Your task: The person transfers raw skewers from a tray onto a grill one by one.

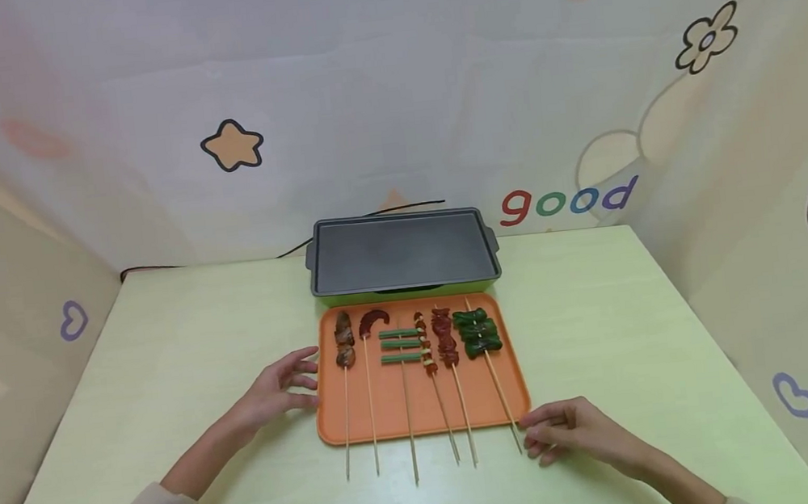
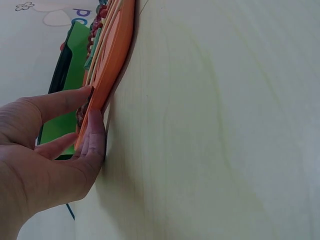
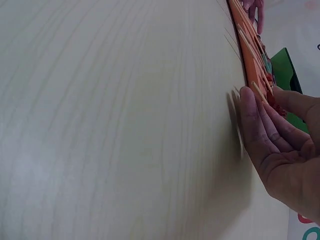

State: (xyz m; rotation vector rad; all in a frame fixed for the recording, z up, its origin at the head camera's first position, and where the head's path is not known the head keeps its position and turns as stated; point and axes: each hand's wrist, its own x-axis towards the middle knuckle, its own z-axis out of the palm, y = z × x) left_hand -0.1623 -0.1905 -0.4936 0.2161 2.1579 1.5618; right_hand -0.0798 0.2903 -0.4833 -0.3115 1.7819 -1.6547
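An orange tray (image 1: 390, 407) lies in the middle of the pale green table (image 1: 187, 346) and carries several skewers side by side. Among them are a dark meat skewer (image 1: 344, 343), a green bean skewer (image 1: 400, 346) and a green pepper skewer (image 1: 477, 332). My left hand (image 1: 302, 375) rests at the tray's left edge (image 2: 117, 45), with its thumb and straight fingers against the rim (image 2: 90, 107). My right hand (image 1: 538, 430) lies flat on the table at the tray's front right corner. Its fingertips (image 3: 248, 97) are beside the pepper skewer's stick end.
A dark griddle pan (image 1: 402, 252) on a green base (image 2: 67, 75) stands just behind the tray, and a black cable (image 1: 157, 268) runs off it to the left. Patterned cloth walls enclose the table on three sides. Bare tabletop lies left and right of the tray.
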